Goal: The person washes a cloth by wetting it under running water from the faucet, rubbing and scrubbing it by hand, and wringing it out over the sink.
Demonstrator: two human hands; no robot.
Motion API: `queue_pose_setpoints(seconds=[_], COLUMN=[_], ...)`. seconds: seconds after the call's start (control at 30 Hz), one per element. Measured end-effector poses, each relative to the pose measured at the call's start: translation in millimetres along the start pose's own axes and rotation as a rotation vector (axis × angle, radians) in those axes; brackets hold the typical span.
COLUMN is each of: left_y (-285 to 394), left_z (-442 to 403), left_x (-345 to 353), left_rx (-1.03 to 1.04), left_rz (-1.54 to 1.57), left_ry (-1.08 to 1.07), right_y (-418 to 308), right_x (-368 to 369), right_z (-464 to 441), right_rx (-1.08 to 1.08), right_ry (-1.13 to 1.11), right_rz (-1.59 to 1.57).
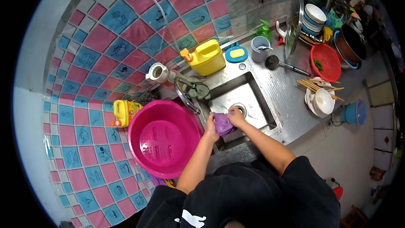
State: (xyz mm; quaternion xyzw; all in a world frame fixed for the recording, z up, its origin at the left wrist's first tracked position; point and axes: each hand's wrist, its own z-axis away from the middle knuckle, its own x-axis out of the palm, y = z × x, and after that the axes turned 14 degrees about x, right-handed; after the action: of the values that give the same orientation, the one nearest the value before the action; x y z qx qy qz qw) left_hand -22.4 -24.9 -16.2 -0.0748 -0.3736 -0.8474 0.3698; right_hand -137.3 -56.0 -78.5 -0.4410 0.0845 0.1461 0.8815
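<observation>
Over the metal sink (258, 97), a bunched purple cloth (223, 124) is held between my two hands. My left hand (211, 126) grips its left side. On the cloth's right side, the fingers of my right hand (236, 117) are closed on it, just above the round drain (241, 109). The curved faucet (185, 95) stands to the left of the sink, with a grey-green cloth (197, 89) beside it.
A big pink basin (164, 139) sits left of the sink. Behind are a yellow jug (209, 58), a soap dish (236, 53) and a grey cup (260, 48). Right of it are a scrubber (273, 62), chopsticks (314, 86), white bowls (323, 101) and a red basket (331, 65).
</observation>
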Motion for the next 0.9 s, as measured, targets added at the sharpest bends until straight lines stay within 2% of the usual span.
queue_pose_setpoints(seconds=[0.03,0.07,0.1,0.17,0.2,0.27,0.3,0.37,0.4,0.43,0.5,0.57,0.63,0.7,0.77,0.83,0.9], left_y=[0,1,-3,-12,-15,-20,-18,-12,-28,-42,-76,-98,-86,-19,-32,-35,-29], left_z=[-4,-9,-12,-14,-13,-12,-12,-12,-34,-48,-68,-74,-65,-7,-27,-36,-28], left_x=[-6,-13,-19,-28,-29,-28,-25,-17,-36,-48,-57,-51,-43,8,-14,-23,-20], left_rx=[0.084,0.057,0.058,0.285,0.282,0.174,0.173,-0.168,-0.165,-0.166,0.102,0.375,0.511,-0.093,-0.057,0.012,-0.005], left_rz=[-0.020,0.003,0.002,-0.247,-0.249,-0.181,-0.182,0.084,0.136,0.136,0.449,0.758,0.907,0.018,0.042,0.073,0.039], left_ry=[-0.011,0.027,0.029,0.002,0.001,0.067,0.069,0.048,-0.172,-0.172,-0.427,-0.678,-0.802,0.011,0.003,-0.142,-0.122], right_y=[-3,-5,-33,-30,-20,9,4,-16,-27,-38,-57,-56,-49,-50,-47,-52,-52], right_x=[-6,-26,-46,-46,-39,-17,-11,-2,2,4,-2,1,9,-1,0,3,7], right_z=[-1,-11,10,8,1,-15,-3,35,57,78,110,101,67,38,36,56,71], right_rx=[0.114,0.444,0.635,0.619,0.621,-0.042,-0.192,-0.413,-0.485,-0.558,-0.669,-0.655,-0.500,-0.422,-0.346,-0.279,-0.341], right_ry=[-0.137,-0.685,-0.705,-0.685,-0.684,-0.207,-0.150,-0.144,-0.151,-0.158,-0.107,-0.071,0.238,0.282,0.320,0.223,0.215], right_rz=[-0.194,-0.348,-0.413,-0.423,-0.425,0.031,0.008,0.032,0.051,0.071,0.282,0.332,0.316,0.298,0.280,0.348,0.244])
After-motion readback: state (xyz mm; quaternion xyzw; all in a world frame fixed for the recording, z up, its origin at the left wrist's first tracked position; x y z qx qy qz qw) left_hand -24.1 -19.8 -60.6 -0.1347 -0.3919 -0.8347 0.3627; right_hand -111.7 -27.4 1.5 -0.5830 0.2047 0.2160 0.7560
